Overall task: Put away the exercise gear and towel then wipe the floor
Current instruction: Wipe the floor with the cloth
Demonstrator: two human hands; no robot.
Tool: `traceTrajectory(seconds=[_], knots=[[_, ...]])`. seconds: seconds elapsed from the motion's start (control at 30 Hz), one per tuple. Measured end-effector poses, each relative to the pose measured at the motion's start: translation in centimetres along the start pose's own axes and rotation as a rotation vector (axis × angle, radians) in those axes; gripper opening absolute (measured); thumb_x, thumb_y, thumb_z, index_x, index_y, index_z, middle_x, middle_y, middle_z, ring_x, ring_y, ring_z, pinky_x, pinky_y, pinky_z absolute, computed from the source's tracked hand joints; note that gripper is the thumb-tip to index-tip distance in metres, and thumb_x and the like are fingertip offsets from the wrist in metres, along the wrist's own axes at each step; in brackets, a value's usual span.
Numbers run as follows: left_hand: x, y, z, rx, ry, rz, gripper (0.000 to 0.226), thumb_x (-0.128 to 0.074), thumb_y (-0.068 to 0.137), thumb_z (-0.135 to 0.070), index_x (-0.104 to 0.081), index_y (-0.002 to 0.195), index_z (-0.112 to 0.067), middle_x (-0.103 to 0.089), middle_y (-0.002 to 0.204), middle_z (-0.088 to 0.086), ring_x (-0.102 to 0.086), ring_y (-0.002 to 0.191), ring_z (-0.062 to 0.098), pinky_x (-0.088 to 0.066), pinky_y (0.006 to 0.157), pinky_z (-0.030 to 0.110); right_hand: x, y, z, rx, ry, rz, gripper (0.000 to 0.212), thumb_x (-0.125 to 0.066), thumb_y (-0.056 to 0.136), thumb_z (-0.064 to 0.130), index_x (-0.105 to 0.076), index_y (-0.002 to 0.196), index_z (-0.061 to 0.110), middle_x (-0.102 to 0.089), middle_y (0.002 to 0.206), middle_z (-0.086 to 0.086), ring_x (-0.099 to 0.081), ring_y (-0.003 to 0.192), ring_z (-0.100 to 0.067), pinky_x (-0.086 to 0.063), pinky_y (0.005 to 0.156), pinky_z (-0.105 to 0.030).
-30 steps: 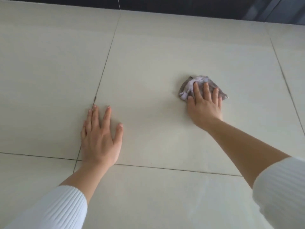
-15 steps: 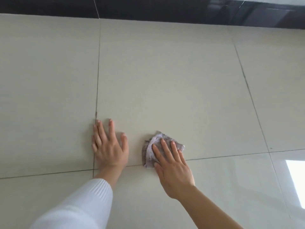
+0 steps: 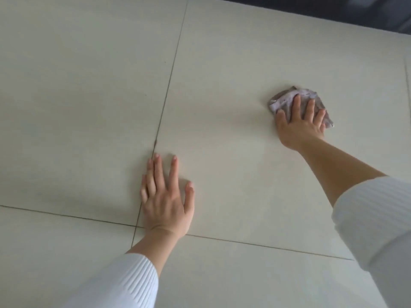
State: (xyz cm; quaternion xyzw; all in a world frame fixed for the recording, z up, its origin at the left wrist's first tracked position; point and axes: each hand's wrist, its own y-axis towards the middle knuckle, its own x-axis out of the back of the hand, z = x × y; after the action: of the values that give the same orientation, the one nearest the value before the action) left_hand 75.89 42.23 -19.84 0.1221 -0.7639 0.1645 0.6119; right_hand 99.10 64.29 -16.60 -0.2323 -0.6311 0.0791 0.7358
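Rag (image 3: 285,99) swept right, lying diagonally under flat right hand (image 3: 300,126); left hand (image 3: 166,203) splayed

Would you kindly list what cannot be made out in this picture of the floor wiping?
1. Cloth: head view, partly hidden under the right hand.
2. Floor beneath the left hand: head view, covered by the palm.
3. Dark strip, top right: blurred, cut off by the frame edge.
4. Exercise gear and towel: outside the frame, storage unknown.
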Motion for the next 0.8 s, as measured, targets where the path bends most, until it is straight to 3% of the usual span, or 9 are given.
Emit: traceTrajectory(seconds=[0.1,0.17,0.33,0.47,0.53,0.57,0.63,0.73,0.8], knots=[[-0.1,-0.2,0.1,-0.001,0.016,-0.014,0.064,-0.030,0.091,-0.049,-0.025,0.150,-0.025,-0.015,0.159,0.011,-0.014,0.146,0.027,-0.016,0.113,0.041,0.7,2.8,3.8,-0.003,0.054,-0.023,0.066,-0.017,0.098,0.055,0.008,0.154,0.031,0.015,0.162,-0.004,0.016,0.146,-0.038,0.006,0.117,-0.051],[0.0,-0.2,0.0,-0.014,0.024,-0.021,0.064,-0.031,0.091,-0.048,-0.026,0.150,-0.023,-0.016,0.159,0.012,-0.015,0.146,0.028,-0.018,0.112,0.042,0.2,2.8,5.9,0.089,0.031,-0.047,0.063,-0.017,0.100,0.052,0.007,0.154,0.031,0.014,0.162,-0.004,0.017,0.146,-0.038,0.007,0.117,-0.051],[0.4,-0.3,-0.1,0.001,0.020,-0.010,0.065,-0.032,0.090,-0.049,-0.026,0.151,-0.024,-0.016,0.159,0.011,-0.015,0.146,0.028,-0.020,0.112,0.043,-3.4,-3.2,7.5,0.546,-0.114,-0.072,0.059,-0.016,0.100,0.052,0.001,0.154,0.035,0.007,0.163,-0.001,0.013,0.148,-0.035,0.005,0.120,-0.048],[0.6,-0.2,-0.1,0.013,0.018,0.027,0.066,-0.031,0.090,-0.049,-0.025,0.151,-0.023,-0.015,0.160,0.011,-0.013,0.147,0.027,-0.021,0.112,0.044,-5.7,-8.8,2.8,1.031,-0.328,0.007,0.056,-0.017,0.101,0.052,-0.008,0.154,0.034,-0.006,0.163,0.000,0.004,0.149,-0.032,-0.002,0.120,-0.045],[0.7,-0.2,-0.2,0.012,0.024,0.041,0.066,-0.030,0.090,-0.049,-0.024,0.151,-0.023,-0.014,0.160,0.011,-0.013,0.147,0.028,-0.020,0.113,0.044,-4.7,-7.1,0.1,1.170,-0.397,0.032,0.057,-0.016,0.101,0.055,-0.014,0.153,0.033,-0.012,0.162,0.002,-0.004,0.150,-0.028,-0.010,0.119,-0.044],[0.7,-0.1,-0.2,0.012,0.026,0.046,0.067,-0.030,0.090,-0.048,-0.024,0.151,-0.022,-0.015,0.160,0.011,-0.013,0.147,0.028,-0.020,0.113,0.044,-4.0,-5.4,-0.8,1.132,-0.393,0.002,0.058,-0.014,0.100,0.056,-0.015,0.153,0.032,-0.014,0.161,0.002,-0.007,0.150,-0.027,-0.014,0.119,-0.044],[0.7,-0.1,-0.1,0.018,0.026,0.054,0.067,-0.030,0.090,-0.047,-0.024,0.151,-0.022,-0.015,0.160,0.012,-0.014,0.147,0.028,-0.019,0.113,0.044,-2.3,-2.1,-0.9,0.853,-0.272,-0.081,0.061,-0.012,0.099,0.058,-0.014,0.154,0.031,-0.011,0.162,0.000,-0.005,0.150,-0.027,-0.015,0.120,-0.045],[0.8,-0.1,-0.2,0.020,0.029,0.060,0.066,-0.031,0.090,-0.046,-0.026,0.151,-0.020,-0.015,0.159,0.012,-0.014,0.146,0.029,-0.019,0.113,0.044,-1.2,1.7,3.4,0.403,-0.070,-0.125,0.059,-0.017,0.101,0.051,-0.004,0.155,0.032,0.004,0.164,-0.002,0.009,0.149,-0.029,0.003,0.121,-0.044],[0.9,-0.2,-0.1,0.017,0.027,0.063,0.066,-0.032,0.090,-0.045,-0.028,0.151,-0.019,-0.016,0.159,0.013,-0.014,0.146,0.029,-0.020,0.113,0.044,-1.2,3.1,8.2,0.267,0.008,-0.117,0.059,-0.017,0.101,0.049,0.001,0.155,0.031,0.009,0.163,-0.003,0.015,0.148,-0.033,0.010,0.119,-0.047]])
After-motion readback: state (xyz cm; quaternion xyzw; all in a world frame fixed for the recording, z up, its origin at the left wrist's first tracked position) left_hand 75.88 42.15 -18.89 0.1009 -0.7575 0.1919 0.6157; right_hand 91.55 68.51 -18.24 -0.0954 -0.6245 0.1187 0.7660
